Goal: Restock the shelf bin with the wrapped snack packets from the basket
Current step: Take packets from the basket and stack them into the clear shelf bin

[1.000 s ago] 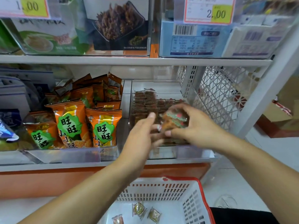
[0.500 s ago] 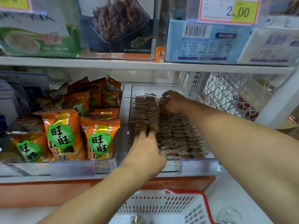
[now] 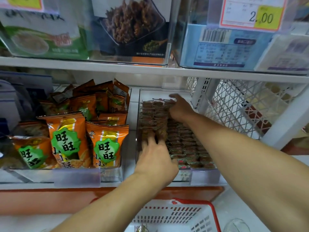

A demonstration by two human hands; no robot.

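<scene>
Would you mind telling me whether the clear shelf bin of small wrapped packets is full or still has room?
Still has room: packet rows cover most of the clear bin, but bare floor shows behind them at its back.

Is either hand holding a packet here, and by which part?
Neither visibly grips one. The left hand presses the near packet rows; the right hand touches the far end.

Orange snack bags (image 3: 70,139) w/ green splash labels, gold foil. Brown packets (image 3: 182,139) w/ red-green edges in clear bin (image 3: 205,177). White basket (image 3: 175,215), red rim. Yellow price tag (image 3: 267,17).
</scene>
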